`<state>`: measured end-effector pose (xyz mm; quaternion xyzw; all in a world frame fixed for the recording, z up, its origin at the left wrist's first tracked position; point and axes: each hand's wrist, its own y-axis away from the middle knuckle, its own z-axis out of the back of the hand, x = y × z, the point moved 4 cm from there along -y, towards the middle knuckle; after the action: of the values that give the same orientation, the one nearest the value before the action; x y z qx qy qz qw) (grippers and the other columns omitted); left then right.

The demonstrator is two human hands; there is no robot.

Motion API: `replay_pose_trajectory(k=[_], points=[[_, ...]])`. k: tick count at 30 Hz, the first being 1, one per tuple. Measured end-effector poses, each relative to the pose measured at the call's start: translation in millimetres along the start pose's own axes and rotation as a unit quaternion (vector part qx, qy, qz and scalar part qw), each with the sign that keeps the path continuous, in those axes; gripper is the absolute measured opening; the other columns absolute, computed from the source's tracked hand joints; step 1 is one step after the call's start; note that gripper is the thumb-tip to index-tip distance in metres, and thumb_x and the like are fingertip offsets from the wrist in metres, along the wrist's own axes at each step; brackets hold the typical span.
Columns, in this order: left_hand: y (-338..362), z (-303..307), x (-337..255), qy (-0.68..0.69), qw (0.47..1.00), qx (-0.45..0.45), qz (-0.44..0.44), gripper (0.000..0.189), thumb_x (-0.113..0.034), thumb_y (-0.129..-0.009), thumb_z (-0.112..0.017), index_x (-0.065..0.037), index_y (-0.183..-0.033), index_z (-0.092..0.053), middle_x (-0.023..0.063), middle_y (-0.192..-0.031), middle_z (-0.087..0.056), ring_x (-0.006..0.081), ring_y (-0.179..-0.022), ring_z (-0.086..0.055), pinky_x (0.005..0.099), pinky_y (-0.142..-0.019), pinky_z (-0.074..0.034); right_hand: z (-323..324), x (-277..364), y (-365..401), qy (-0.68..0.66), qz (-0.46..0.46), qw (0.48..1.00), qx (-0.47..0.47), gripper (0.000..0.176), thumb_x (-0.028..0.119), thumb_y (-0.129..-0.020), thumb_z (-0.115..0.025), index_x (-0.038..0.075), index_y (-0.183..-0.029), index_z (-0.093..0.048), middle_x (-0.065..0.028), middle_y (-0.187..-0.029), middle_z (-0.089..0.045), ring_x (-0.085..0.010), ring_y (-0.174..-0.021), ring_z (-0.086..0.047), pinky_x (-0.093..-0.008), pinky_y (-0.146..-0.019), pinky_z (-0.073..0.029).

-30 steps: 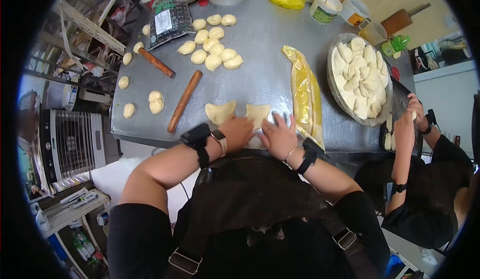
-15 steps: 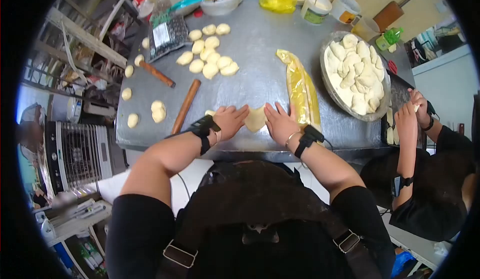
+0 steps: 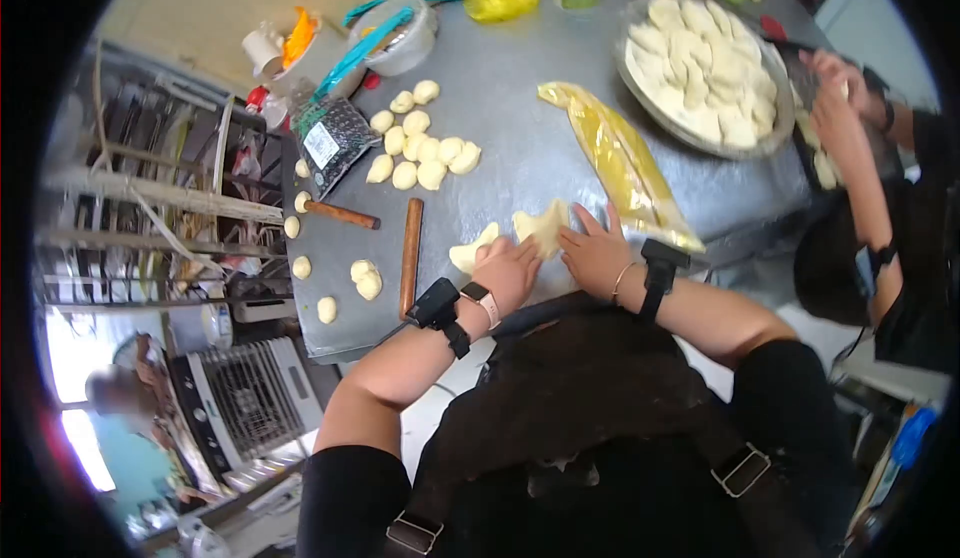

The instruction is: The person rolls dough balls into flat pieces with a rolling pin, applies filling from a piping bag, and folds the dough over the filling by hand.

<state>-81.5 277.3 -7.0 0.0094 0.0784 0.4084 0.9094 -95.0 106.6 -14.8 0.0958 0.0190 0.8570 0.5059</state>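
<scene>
A thin flattened piece of dough (image 3: 541, 226) lies at the table's near edge, stretched between my two hands. My left hand (image 3: 506, 274) grips its left edge, fingers bent close together. On the other side, my right hand (image 3: 598, 256) has its inner fingers closed on the right edge, while its outer fingers spread away. Partly behind my left fingers is a second pale dough piece (image 3: 474, 250). A wooden rolling pin (image 3: 411, 258) rests left of my left hand. Beyond my right hand lies a long yellow plastic bag (image 3: 625, 163). My thumbs' grip is partly hidden.
Several dough balls (image 3: 420, 148) sit mid-table, near a dark labelled packet (image 3: 332, 146) and a shorter wooden stick (image 3: 342, 215). A large round pan (image 3: 655, 118) holds floured dough pieces. At right, a co-worker's hands (image 3: 838, 98) are over a dark tray.
My view has turned, so the table appears tilted. The dough stays between my hands, its upper edge now wider and raised at the right. A second dough piece shows by my left hand.
</scene>
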Motion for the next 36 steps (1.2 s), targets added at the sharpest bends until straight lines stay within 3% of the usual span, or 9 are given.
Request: replay_pose_trajectory(k=[11, 14, 15, 18, 22, 27, 29, 33, 36], points=[[-2.2, 13.2, -31.7, 0.076, 0.996, -0.005, -0.055, 0.036, -0.025, -0.094, -0.052, -0.013, -0.128, -0.059, 0.0027, -0.130, -0.061, 0.0239, -0.094, -0.057, 0.0412, -0.080, -0.041, -1.9, 17.9, 18.6, -0.072, 0.032, 0.997, -0.024, 0.036, 0.029, -0.092, -0.050, 0.008, -0.116, -0.067, -0.0033, -0.128, -0.059, -0.0258, -0.133, -0.040, -0.0593, -0.113, -0.016], [-2.7, -10.5, -27.3, 0.031, 0.995, 0.075, -0.056, 0.035, -0.022, -0.094, -0.051, -0.014, -0.128, -0.060, 0.0036, -0.130, -0.061, 0.0231, -0.091, -0.063, 0.0419, -0.078, -0.045, -20.1, 10.8, 23.9, -0.090, 0.039, 0.995, -0.032, 0.038, 0.033, -0.094, -0.049, 0.009, -0.117, -0.066, -0.0046, -0.126, -0.061, -0.0247, -0.131, -0.044, -0.0591, -0.113, -0.018], [-22.8, 9.9, -33.8, -0.026, 0.972, 0.223, -0.070, 0.031, -0.024, -0.095, -0.052, -0.013, -0.122, -0.063, 0.0075, -0.123, -0.064, 0.0220, -0.085, -0.067, 0.0421, -0.080, -0.048, 4.7, 6.4, 23.8, -0.142, 0.020, 0.988, 0.060, 0.036, 0.032, -0.093, -0.050, 0.010, -0.118, -0.065, -0.0058, -0.121, -0.064, -0.0248, -0.128, -0.046, -0.0600, -0.112, -0.019], [-71.5, 19.2, 26.2, 0.378, 0.900, 0.103, 0.191, 0.033, -0.037, -0.091, -0.059, -0.011, -0.109, -0.069, 0.0131, -0.126, -0.059, 0.0257, -0.101, -0.062, 0.0445, -0.090, -0.046, 15.5, -14.0, 18.7, -0.225, -0.026, 0.973, -0.041, 0.036, 0.029, -0.091, -0.052, 0.009, -0.119, -0.064, -0.0095, -0.117, -0.065, -0.0269, -0.122, -0.053, -0.0530, -0.109, -0.031], [-85.8, -4.0, 24.2, 0.043, 0.992, 0.063, 0.101, 0.051, -0.055, -0.074, -0.071, -0.011, -0.100, -0.072, 0.0231, -0.141, -0.041, 0.0437, -0.125, -0.039, 0.0450, -0.100, -0.038, 25.4, -32.8, 14.4, -0.384, -0.078, 0.911, -0.128, 0.041, 0.023, -0.087, -0.062, 0.003, -0.122, -0.061, -0.0197, -0.118, -0.063, -0.0327, -0.115, -0.058, -0.0351, -0.098, -0.046], [-80.6, 7.5, 2.7, 0.207, 0.957, 0.198, 0.036, 0.029, -0.027, -0.076, -0.072, -0.006, -0.092, -0.063, 0.0115, -0.076, -0.066, 0.0325, -0.076, -0.065, 0.0426, -0.070, -0.051, 4.3, -47.9, 12.8, -0.556, -0.177, 0.775, -0.244, 0.069, 0.031, -0.082, -0.071, -0.006, -0.134, -0.047, -0.0207, -0.126, -0.059, -0.0278, -0.123, -0.054, -0.0391, -0.101, -0.044], [-78.8, 45.6, -16.1, 0.281, 0.938, 0.191, 0.066, 0.030, -0.021, -0.074, -0.073, -0.004, -0.093, -0.058, 0.0110, -0.077, -0.064, 0.0290, -0.076, -0.064, 0.0399, -0.069, -0.051, -13.1, -39.5, 5.7, -0.618, -0.239, 0.713, -0.232, 0.067, 0.033, -0.086, -0.071, -0.007, -0.133, -0.047, -0.0180, -0.127, -0.059, -0.0241, -0.123, -0.055, -0.0394, -0.100, -0.045], [-80.9, 99.9, -30.3, 0.430, 0.895, 0.104, 0.063, 0.052, -0.016, -0.076, -0.077, -0.003, -0.118, -0.050, 0.0096, -0.088, -0.063, 0.0222, -0.076, -0.061, 0.0343, -0.072, -0.051, 31.2, -23.2, 8.6, -0.936, -0.091, 0.309, 0.145, 0.040, 0.030, -0.094, -0.063, 0.002, -0.121, -0.059, -0.0061, -0.114, -0.064, -0.0158, -0.105, -0.062, -0.0354, -0.091, -0.050], [-78.7, 144.6, -21.3, 0.350, 0.932, -0.091, 0.022, 0.054, -0.016, -0.081, -0.073, -0.003, -0.127, -0.048, 0.0085, -0.094, -0.063, 0.0202, -0.079, -0.061, 0.0327, -0.076, -0.051, 42.5, -68.5, -0.4, -0.931, -0.059, 0.344, 0.104, 0.035, 0.026, -0.091, -0.068, 0.003, -0.117, -0.062, -0.0072, -0.109, -0.067, -0.0165, -0.099, -0.065, -0.0317, -0.089, -0.051]])
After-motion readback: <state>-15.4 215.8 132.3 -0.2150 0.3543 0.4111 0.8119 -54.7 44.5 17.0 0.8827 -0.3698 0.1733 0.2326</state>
